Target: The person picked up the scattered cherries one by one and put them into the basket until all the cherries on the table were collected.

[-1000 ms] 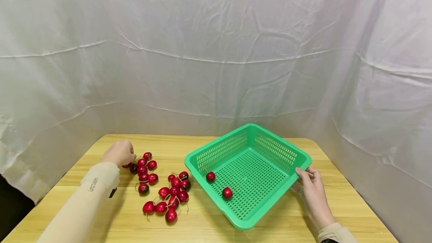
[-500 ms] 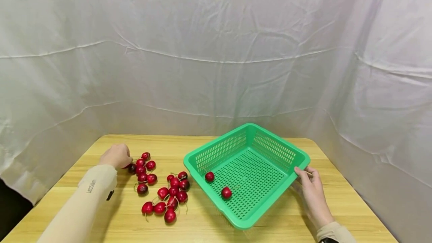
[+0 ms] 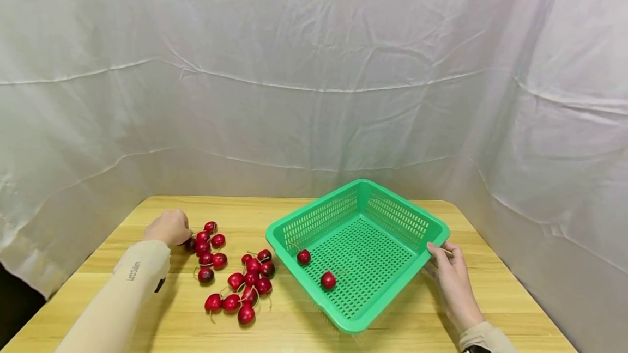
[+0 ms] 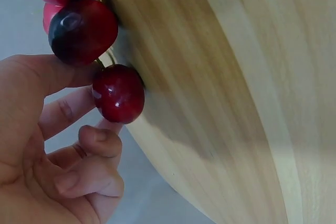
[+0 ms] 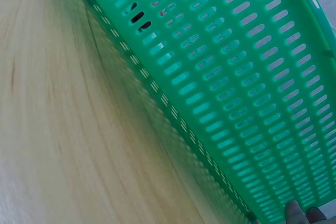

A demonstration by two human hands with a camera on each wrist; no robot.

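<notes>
Our left hand (image 3: 168, 227) pinches a far-left cherry (image 4: 118, 94); our right hand (image 3: 455, 282) grips the basket (image 3: 350, 324).
Catching stems (image 4: 111, 57) could drag neighbouring cherries (image 4: 83, 31) along.

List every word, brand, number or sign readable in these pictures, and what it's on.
"LetsSlim", on the left sleeve; small and slightly blurred, so the exact spelling is uncertain.
Dark band at the right cuff: cut off by the frame edge, nothing readable.
Basket and cherries: no text seen.
</notes>
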